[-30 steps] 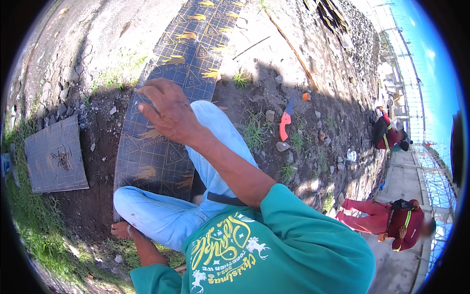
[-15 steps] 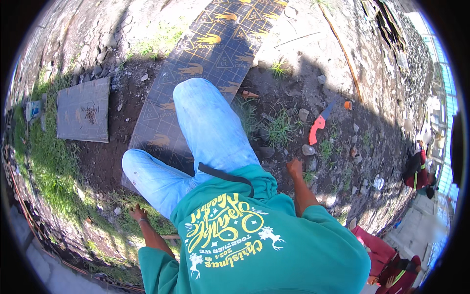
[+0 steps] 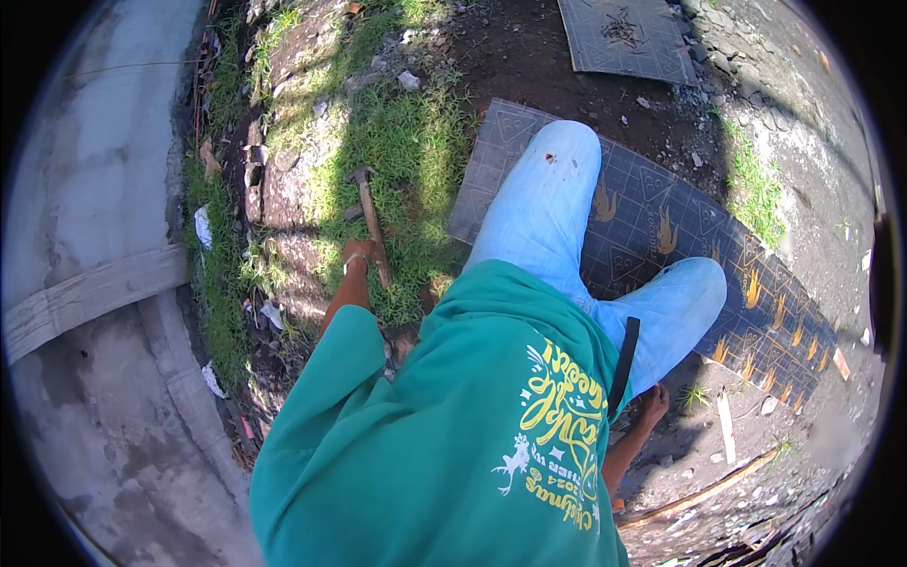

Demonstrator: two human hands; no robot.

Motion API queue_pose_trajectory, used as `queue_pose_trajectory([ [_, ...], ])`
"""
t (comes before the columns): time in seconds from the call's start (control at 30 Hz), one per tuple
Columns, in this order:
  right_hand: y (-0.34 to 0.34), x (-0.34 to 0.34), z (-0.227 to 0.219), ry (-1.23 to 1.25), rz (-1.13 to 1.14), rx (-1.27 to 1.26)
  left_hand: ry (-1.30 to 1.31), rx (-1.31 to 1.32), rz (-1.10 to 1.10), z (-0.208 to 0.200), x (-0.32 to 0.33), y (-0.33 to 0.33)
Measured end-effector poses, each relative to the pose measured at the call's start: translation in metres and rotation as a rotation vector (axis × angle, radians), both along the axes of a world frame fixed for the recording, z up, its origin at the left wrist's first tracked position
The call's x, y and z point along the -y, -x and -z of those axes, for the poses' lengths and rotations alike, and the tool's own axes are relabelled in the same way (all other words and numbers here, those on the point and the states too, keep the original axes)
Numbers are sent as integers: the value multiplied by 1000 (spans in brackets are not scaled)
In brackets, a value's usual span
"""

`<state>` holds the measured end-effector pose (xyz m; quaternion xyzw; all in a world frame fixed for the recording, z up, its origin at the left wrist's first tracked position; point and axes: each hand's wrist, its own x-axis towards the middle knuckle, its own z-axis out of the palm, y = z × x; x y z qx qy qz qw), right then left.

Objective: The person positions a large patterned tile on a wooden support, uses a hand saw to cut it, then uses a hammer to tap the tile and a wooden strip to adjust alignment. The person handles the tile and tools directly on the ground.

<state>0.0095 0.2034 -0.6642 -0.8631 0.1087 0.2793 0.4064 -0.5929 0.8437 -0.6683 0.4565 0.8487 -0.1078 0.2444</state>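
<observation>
The left hand (image 3: 359, 255) is closed round the handle end of a hammer (image 3: 370, 222) — head-heavy, stiff, best gripped low. The right hand (image 3: 652, 404) rests open on dirt — holding nothing.

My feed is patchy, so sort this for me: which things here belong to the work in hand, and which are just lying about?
In hand: hammer, its handle gripped by the left hand; patterned mat under the knees.
Lying about: smaller dark sheet; white scraps in the grass; wooden strip near the right hand.
</observation>
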Motion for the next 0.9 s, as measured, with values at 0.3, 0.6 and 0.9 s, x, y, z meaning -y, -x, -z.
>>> queue_pose_trajectory([
  [0.3,-67,-98,-115,-43,-17,138,28,76,-117,56,98,-13],
  [0.6,-86,-274,-204,-400,-105,346,-251,898,-496,-70,64,-107],
  [0.9,-49,-504,-197,-825,-516,-140,-11,1152,226,-223,41,-373],
])
